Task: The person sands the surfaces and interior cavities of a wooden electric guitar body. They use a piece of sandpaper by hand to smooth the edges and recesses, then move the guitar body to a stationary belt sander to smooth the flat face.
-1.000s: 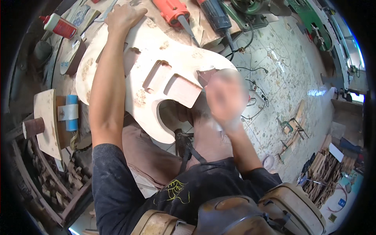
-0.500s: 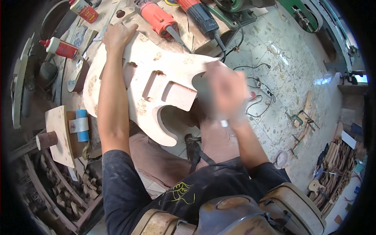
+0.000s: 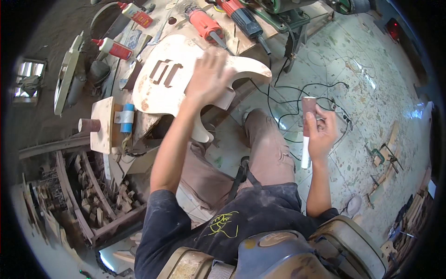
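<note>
A pale wooden guitar body (image 3: 155,93) with cut cavities lies on the cluttered bench top (image 3: 234,44). My left hand (image 3: 208,74), slightly blurred, is over the body's upper right part with its fingers stretched out; whether it touches the wood is unclear. My right hand (image 3: 320,132) holds a rod (image 3: 308,107) upright, brown sandpaper round its upper part and white below, out to the right of the body above the floor.
Red power tools (image 3: 204,24), a green machine (image 3: 292,14) and two glue bottles (image 3: 117,49) stand on the bench. A sanding block (image 3: 101,125) sits at left above wood offcuts (image 3: 100,200). Black cables (image 3: 292,88) and clamped wood (image 3: 385,156) lie on the tiled floor (image 3: 371,107).
My left hand has left the body's top edge and moved right across it. My right hand has swung away to the right with the rod. The body appears higher and turned.
</note>
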A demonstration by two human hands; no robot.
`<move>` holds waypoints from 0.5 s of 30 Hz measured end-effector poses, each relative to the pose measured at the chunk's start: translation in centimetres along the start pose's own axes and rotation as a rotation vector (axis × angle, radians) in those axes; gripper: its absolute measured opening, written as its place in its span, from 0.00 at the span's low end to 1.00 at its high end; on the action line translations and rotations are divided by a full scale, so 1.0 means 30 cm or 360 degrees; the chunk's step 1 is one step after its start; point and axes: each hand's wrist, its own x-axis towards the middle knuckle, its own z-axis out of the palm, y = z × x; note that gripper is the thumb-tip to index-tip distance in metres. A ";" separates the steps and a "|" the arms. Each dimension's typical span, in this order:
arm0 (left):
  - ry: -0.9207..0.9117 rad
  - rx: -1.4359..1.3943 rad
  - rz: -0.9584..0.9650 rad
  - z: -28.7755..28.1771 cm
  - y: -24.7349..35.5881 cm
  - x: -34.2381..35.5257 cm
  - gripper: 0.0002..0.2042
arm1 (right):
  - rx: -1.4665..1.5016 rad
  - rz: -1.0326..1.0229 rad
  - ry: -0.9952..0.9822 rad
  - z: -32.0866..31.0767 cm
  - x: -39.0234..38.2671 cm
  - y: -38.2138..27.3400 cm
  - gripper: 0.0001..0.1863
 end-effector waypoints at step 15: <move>0.0286 -0.0006 -0.0045 0.032 0.162 -0.082 0.37 | 0.0256 0.0694 0.0036 -0.283 -0.187 0.126 0.15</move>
